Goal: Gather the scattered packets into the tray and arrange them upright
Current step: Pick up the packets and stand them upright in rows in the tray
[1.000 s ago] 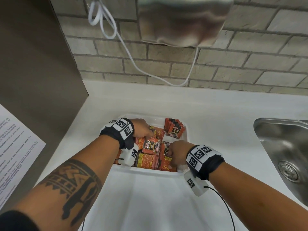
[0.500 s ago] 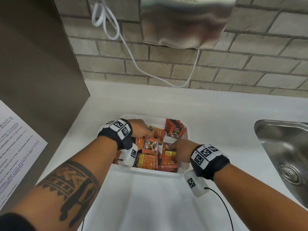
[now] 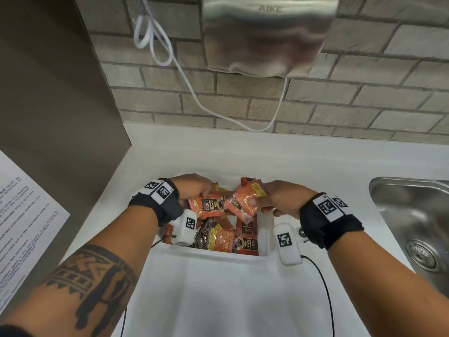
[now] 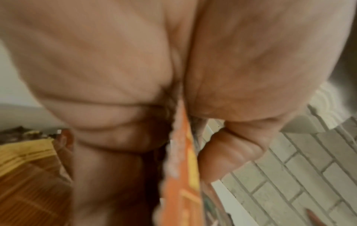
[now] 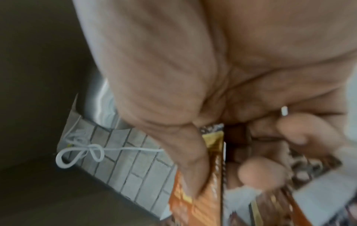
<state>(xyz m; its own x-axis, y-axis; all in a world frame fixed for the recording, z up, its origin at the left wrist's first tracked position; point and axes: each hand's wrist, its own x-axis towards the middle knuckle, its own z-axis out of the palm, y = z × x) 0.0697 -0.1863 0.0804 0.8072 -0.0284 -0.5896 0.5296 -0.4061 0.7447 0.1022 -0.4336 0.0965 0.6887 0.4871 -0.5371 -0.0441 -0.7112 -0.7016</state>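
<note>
Progress: packets (image 3: pixel 226 239) gathered in tray (image 3: pixel 263 235), mostly lying flat | left hand (image 3: pixel 194 188) grasping one packet (image 3: pixel 209 206) | right hand (image 3: pixel 279 200) grasping another (image 3: pixel 245 200) | upright arranging remaining, by judgement

A steel hand dryer (image 3: pixel 267 35) hangs on the grey brick wall (image 3: pixel 364 98) above a white counter (image 3: pixel 291 156), a steel sink (image 3: pixel 413 215) at right.

Packets (image 3: pixel 220 237) crowd the tray's (image 3: pixel 263 235) left and near side, leaving a bare strip along its right wall. A dryer (image 3: pixel 267 35) and its cord (image 3: pixel 194 93) hang over the counter (image 3: pixel 303 161) behind.
</note>
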